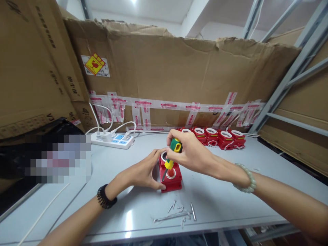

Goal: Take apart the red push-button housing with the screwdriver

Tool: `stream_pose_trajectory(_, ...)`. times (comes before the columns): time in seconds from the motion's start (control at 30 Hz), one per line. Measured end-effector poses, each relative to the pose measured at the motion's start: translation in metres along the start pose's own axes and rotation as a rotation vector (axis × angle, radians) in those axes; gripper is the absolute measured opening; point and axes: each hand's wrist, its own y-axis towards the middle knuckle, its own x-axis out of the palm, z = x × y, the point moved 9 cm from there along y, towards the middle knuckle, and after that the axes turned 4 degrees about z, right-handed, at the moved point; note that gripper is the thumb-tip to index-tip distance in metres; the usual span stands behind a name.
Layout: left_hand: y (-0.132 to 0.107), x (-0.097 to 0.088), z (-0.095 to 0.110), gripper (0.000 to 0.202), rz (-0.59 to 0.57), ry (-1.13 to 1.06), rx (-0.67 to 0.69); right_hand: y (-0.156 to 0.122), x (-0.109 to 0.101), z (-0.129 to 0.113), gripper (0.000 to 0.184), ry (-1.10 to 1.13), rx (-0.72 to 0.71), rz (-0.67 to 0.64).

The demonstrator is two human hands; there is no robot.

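In my right hand (188, 148) is a screwdriver (169, 164) with a green and yellow handle, its shaft slanting down to the left front part of a red box (171, 186). The box has a white-ringed round opening at its far end and a red knob in a white ring on top. My left hand (145, 171) grips the box from the left, thumb at the near corner and fingers towards the back. Just in front of the box lie small screws (172, 206), a thin metal rod with a crosspiece (174, 216) and some small clear bags.
Several more red boxes (227, 140) with white rings stand in a row at the back right. A white power strip (112, 140) with plugs and cables sits at the back left. Cardboard (166, 68) walls in the grey table (217, 205); a metal frame (289, 68) rises at right.
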Motion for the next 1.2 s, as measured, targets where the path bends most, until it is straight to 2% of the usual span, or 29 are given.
stream_pose_trajectory(0.27,0.0,0.0,-0.001,0.103,0.008,-0.001,-0.012,-0.001,-0.004,0.002,0.01,-0.06,-0.023,0.049)
stream_pose_trajectory(0.6,0.001,0.001,0.0,0.101,0.002,-0.015,-0.03,-0.004,-0.012,0.006,0.009,-0.202,0.036,0.126)
stream_pose_trajectory(0.83,0.001,0.001,0.0,0.103,0.02,0.01,0.004,-0.011,-0.007,0.003,0.009,-0.079,0.009,0.091)
stream_pose_trajectory(0.97,0.001,0.001,0.001,0.099,0.019,0.01,0.016,-0.01,-0.005,0.0,0.009,-0.071,-0.002,0.104)
stream_pose_trajectory(1.2,0.001,0.001,0.001,0.103,0.021,0.009,0.019,-0.009,-0.004,0.001,0.008,-0.073,0.011,0.076)
